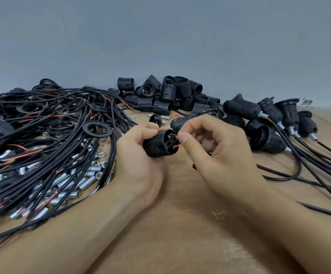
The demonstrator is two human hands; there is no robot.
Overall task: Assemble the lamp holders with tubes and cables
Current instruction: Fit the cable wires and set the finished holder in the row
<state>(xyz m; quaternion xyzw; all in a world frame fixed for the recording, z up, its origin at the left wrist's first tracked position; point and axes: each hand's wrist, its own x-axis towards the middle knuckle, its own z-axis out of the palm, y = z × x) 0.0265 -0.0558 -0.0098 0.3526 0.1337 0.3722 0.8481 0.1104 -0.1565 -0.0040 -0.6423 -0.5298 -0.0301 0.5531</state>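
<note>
Black ribbed plastic lamp holder [161, 144], light and rigid, sits clenched in the left hand [139, 155] while the right hand [210, 143] pinches its thin, floppy red wire [177, 145].

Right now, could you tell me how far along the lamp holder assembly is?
Done: several cabled holders lie at right. In hand: the left hand grips a threaded holder while the right hand pinches its red wire. Left: loose holders, cables and tubes.

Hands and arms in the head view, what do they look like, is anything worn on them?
Both hands, left and right, are bare: no gloves, rings or watch visible. The forearms are bare too, with no sleeves in frame. Fingernails look short and unpainted.
</note>
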